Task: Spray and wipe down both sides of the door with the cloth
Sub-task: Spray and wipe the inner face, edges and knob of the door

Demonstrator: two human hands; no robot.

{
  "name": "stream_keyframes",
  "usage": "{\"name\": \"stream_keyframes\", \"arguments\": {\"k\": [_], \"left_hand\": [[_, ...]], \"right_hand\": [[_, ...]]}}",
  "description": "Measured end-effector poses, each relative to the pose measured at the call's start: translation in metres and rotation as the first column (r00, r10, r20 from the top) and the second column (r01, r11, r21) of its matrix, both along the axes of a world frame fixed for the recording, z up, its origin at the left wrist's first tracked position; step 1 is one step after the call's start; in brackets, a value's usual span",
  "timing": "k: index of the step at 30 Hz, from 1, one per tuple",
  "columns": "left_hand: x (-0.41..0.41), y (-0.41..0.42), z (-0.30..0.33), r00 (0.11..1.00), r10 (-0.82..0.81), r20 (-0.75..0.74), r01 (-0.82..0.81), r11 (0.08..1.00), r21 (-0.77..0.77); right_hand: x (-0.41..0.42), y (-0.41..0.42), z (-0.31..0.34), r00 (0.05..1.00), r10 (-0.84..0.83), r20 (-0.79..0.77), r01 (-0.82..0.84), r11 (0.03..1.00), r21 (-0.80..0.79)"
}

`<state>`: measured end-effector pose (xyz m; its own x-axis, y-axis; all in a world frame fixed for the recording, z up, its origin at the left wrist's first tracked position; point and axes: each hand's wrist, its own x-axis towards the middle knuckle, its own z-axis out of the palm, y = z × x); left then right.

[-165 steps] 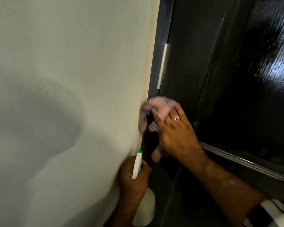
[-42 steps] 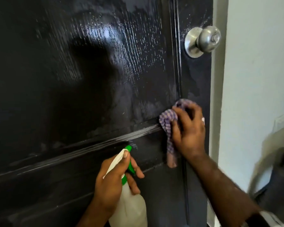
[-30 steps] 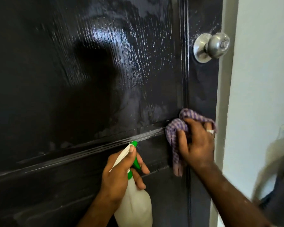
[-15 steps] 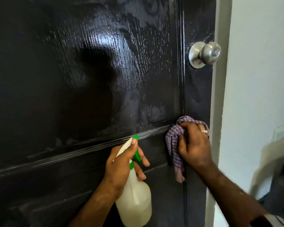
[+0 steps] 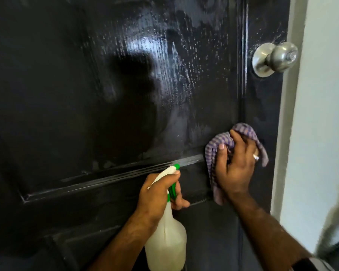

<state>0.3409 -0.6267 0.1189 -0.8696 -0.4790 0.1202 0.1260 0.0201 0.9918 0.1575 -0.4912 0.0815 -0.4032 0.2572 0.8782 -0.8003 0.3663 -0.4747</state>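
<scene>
A glossy black panelled door [image 5: 110, 98] fills most of the head view, its upper panel speckled with spray droplets. My left hand [image 5: 157, 194] grips a white spray bottle [image 5: 165, 243] with a green trigger and nozzle, held low in front of the door's middle rail. My right hand [image 5: 234, 165] holds a bunched purple checked cloth [image 5: 242, 131] and presses it against the door's right stile, below the knob. One end of the cloth hangs down under my palm.
A round silver door knob [image 5: 275, 58] sticks out at the door's upper right edge. A pale wall [image 5: 324, 118] runs beside the door on the right, with a dark shape at the bottom right corner.
The view swung from the hinge side to the knob side. Over the last second my right hand slid the cloth slightly left on the stile; the bottle stayed low in my left hand.
</scene>
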Motion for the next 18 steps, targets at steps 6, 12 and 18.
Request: {"name": "stream_keyframes", "arguments": {"k": [6, 12, 18], "left_hand": [[0.038, -0.044, -0.001, 0.999, 0.047, -0.027, -0.048, 0.999, -0.026], [0.094, -0.097, 0.016, 0.986, 0.167, -0.012, -0.167, 0.986, -0.011], [0.113, -0.117, 0.029, 0.99, 0.141, 0.002, -0.141, 0.99, -0.001]], "right_hand": [[0.051, -0.071, -0.018, 0.979, 0.131, -0.157, -0.132, 0.991, 0.005], [0.113, -0.158, 0.003, 0.877, 0.352, -0.327, -0.25, 0.915, 0.315], [0.094, -0.128, 0.011, 0.86, 0.325, -0.394, -0.083, 0.85, 0.52]]}}
